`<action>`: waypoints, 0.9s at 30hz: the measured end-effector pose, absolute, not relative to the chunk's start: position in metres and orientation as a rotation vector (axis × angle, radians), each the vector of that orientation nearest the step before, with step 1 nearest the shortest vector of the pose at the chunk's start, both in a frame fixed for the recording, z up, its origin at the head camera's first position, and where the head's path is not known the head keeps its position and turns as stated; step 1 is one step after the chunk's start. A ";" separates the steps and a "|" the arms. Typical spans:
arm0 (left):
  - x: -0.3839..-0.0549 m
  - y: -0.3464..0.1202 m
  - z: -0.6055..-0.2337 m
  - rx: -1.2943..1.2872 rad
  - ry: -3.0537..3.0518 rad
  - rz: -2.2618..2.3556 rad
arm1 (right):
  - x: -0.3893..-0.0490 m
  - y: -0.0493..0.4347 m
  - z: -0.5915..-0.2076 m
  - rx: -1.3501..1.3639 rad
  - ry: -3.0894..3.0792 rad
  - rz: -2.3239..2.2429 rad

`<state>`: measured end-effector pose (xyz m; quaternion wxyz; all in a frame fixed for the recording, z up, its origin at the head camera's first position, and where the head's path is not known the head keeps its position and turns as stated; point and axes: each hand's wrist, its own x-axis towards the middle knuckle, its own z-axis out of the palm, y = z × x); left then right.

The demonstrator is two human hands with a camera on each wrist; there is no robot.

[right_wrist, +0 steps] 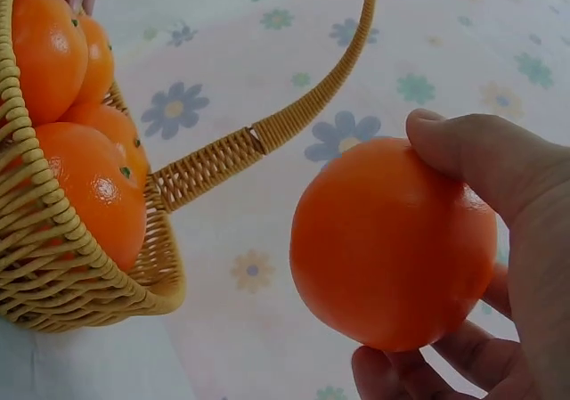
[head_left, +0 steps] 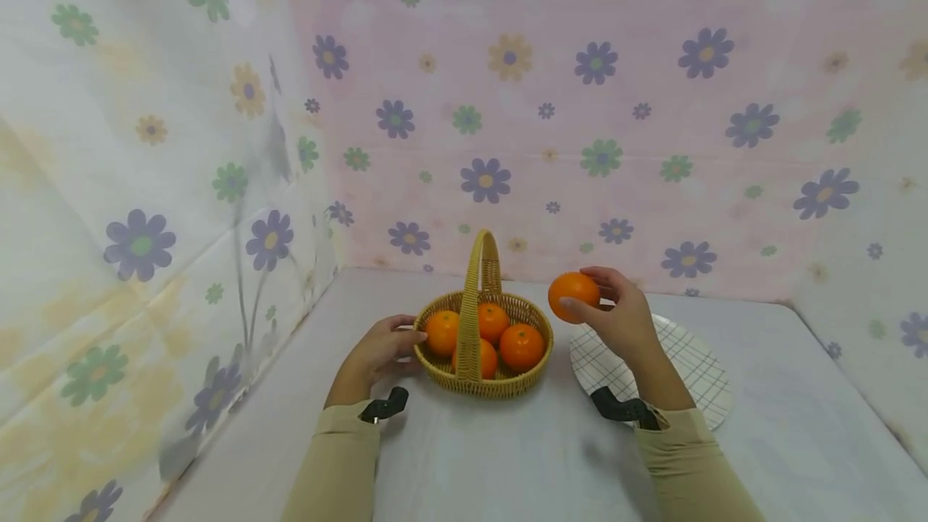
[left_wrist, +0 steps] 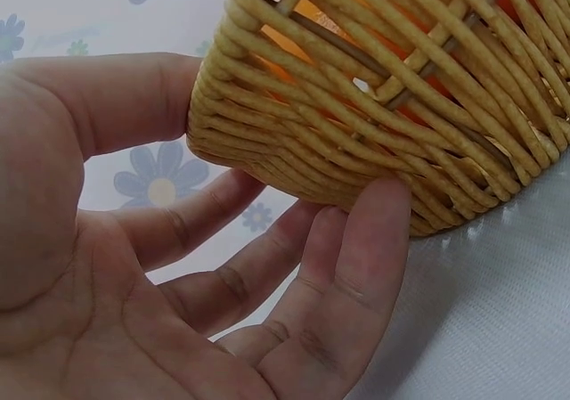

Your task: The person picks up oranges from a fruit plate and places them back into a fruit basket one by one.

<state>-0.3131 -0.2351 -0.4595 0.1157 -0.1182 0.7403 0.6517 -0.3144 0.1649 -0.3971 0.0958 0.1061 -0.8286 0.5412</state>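
Note:
A wicker basket (head_left: 500, 387) with a tall arched handle stands on the table, holding several oranges (head_left: 521, 347). At its left side my left hand (head_left: 380, 349) grips the basket. The left wrist view shows the thumb against the rim and the fingers touching the woven wall (left_wrist: 303, 142) lower down. To the right of the basket, my right hand (head_left: 629, 321) holds one orange (head_left: 573, 296) in the air. In the right wrist view, thumb and fingers pinch this orange (right_wrist: 392, 248) from its side, apart from the basket.
On the white-covered table (head_left: 507, 466), a white plate (head_left: 699, 369) with dark grid lines lies partly beneath the right forearm. Flower-patterned cloth (head_left: 507, 127) hangs behind and at both sides. A dark wrist mount (head_left: 387, 405) sits on each sleeve cuff.

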 end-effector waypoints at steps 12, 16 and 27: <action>-0.314 -0.236 -0.459 -0.338 2.162 1.904 | -0.304 0.147 -0.393 0.542 -2.375 1.419; -0.313 -0.234 -0.456 -0.328 2.163 1.908 | -0.301 0.145 -0.389 0.547 -2.386 1.414; -0.312 -0.236 -0.458 -0.294 2.175 1.897 | -0.295 0.134 -0.390 0.542 -2.360 1.469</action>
